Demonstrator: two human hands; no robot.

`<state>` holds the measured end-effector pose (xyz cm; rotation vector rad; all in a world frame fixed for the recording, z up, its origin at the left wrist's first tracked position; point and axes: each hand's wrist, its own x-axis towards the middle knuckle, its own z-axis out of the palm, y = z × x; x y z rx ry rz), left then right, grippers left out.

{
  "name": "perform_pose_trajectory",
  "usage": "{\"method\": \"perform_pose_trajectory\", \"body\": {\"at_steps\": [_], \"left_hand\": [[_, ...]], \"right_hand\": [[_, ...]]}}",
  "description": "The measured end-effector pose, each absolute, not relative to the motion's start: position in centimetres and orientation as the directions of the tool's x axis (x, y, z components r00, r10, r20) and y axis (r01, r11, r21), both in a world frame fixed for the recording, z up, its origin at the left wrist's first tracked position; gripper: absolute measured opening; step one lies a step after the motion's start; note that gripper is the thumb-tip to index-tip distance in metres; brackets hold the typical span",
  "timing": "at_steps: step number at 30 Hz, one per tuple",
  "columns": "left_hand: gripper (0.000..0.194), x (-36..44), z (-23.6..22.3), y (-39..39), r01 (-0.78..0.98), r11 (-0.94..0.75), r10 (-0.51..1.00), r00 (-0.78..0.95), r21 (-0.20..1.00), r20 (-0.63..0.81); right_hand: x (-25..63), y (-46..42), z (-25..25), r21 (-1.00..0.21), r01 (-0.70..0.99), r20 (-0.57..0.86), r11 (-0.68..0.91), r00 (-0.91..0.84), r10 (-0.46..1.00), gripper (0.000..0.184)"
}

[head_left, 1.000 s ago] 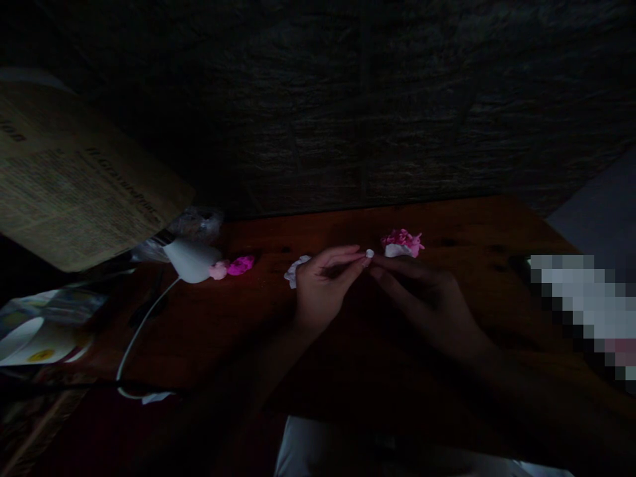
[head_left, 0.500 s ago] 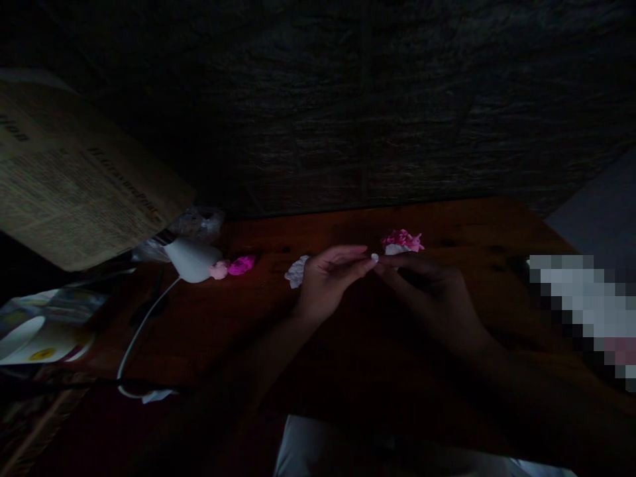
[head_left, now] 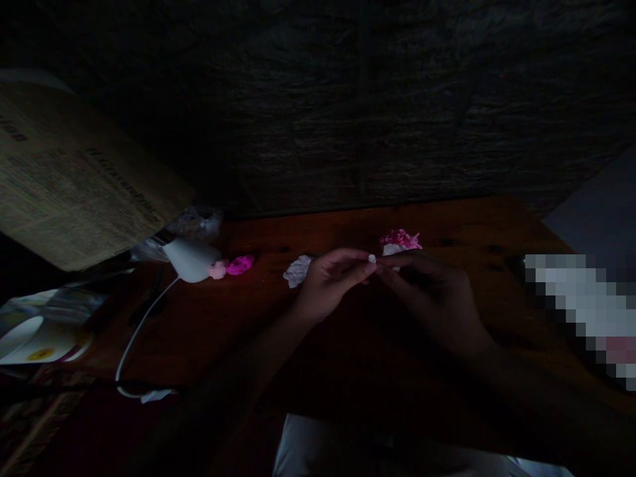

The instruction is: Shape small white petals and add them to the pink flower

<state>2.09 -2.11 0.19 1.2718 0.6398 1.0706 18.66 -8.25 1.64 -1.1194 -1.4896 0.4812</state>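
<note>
Between the fingertips of both hands is a small white piece, too small and dark to name more exactly. My left hand pinches it between thumb and index finger. From the other side, my right hand closes thumb and forefinger at the same spot. Behind my left hand lies a crumpled whitish lump, partly covered by it. Just beyond my right fingers sits a pile of pink curled bits with a white piece in front of it.
A lamp with a newsprint-patterned shade and white base stands at left, its cable trailing down. Beside the base are a pale pink lump and a magenta lump. A paper cup lies far left; a blurred-out device is at right.
Both hands stay together at the white piece, with only slight finger shifts. The left fingers have turned a little, and the view has moved very slightly.
</note>
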Motion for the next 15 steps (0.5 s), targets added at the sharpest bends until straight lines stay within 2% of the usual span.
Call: {"method": "perform_pose_trajectory", "body": {"at_steps": [6, 15], "left_hand": [[0.032, 2.07, 0.29, -2.17, -0.291, 0.028, 0.889, 0.444, 0.956, 0.109], [0.03, 2.05, 0.47, -2.25, -0.281, 0.019, 0.896, 0.43, 0.96, 0.108]], "right_hand": [[18.72, -8.43, 1.81, -0.739, 0.444, 0.596, 0.507, 0.078, 0.799, 0.01], [18.84, -8.81, 2.19, -0.672, 0.536, 0.616, 0.511, 0.021, 0.788, 0.01]]}}
